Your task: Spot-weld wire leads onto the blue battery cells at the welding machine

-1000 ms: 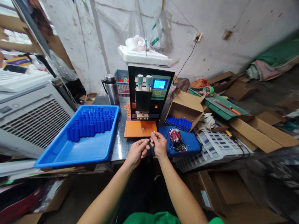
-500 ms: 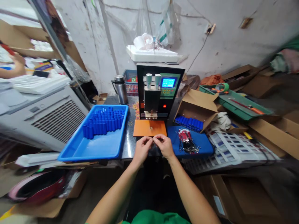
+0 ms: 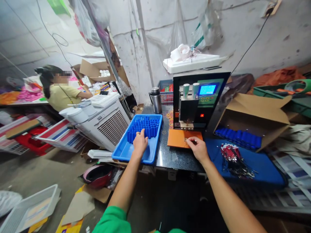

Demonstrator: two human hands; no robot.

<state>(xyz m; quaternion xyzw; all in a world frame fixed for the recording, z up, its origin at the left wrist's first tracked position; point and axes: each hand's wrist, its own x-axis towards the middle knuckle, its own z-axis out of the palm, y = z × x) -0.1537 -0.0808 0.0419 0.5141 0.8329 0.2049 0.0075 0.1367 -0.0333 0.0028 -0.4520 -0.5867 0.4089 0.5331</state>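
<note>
My left hand (image 3: 140, 144) is over the blue tray (image 3: 152, 152), at the front row of upright blue cylindrical battery cells (image 3: 152, 132). Its thumb and forefinger lie close together among the cells. The other fingertips are hidden, so whether it grips a cell cannot be told. My right hand (image 3: 198, 149) rests at the front right of the orange plate (image 3: 175, 138), with thumb and forefinger pinched beside a small metallic spot. Whatever it pinches is too small to make out. Above the plate stand the copper-coloured electrode tips (image 3: 187, 123) of a black spot welder (image 3: 188, 110) with a lit screen.
On a blue surface (image 3: 264, 168) at right lies a bundle of red and black wires (image 3: 234, 158). Behind it a cardboard box (image 3: 255, 110) holds more blue cells. A steel flask (image 3: 155, 99) stands behind the tray. Far left, a co-worker (image 3: 60, 94) sits at another table.
My hands, together in front of the orange plate before, are apart. The left has gone to the cells in the tray, the right onto the plate. My view has turned left.
</note>
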